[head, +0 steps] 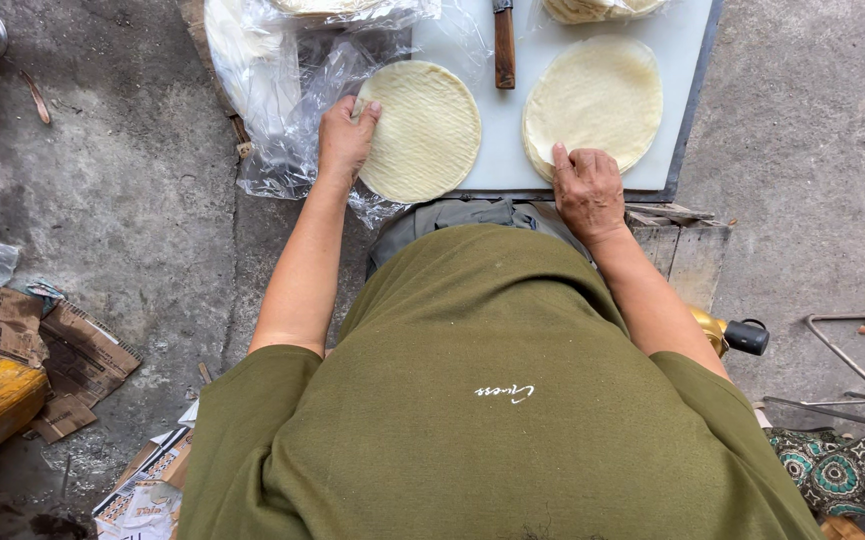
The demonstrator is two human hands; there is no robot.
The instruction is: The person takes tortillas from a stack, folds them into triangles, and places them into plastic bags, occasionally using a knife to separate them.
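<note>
Seen from above, over an olive-green shirt (492, 400): a white cutting board (512, 150) as the landmark. On the board's near left part, overhanging its left edge, a pale round wrapper (427, 130), flat. Left hand (344, 140) at that wrapper's left rim, fingers curled over the edge with the tips on top; a light pinch or only a touch, cannot tell. On the board's right half, a second round wrapper (597, 100), also flat. Right hand (587, 190) at the near edge of that one, loosely closed, forefinger stretched out and pressing on the wrapper, nothing grasped. Between the two wrappers, toward the board's far edge, a knife with a wooden handle (503, 45), lying lengthwise. At the far right corner of the board, a stack of more wrappers (597, 8), partly cut off by the frame. Left of the board, crumpled clear plastic bags (287, 90) on the concrete floor (132, 180). Well to the left of the board and nearer, torn cardboard (72, 350).
</note>
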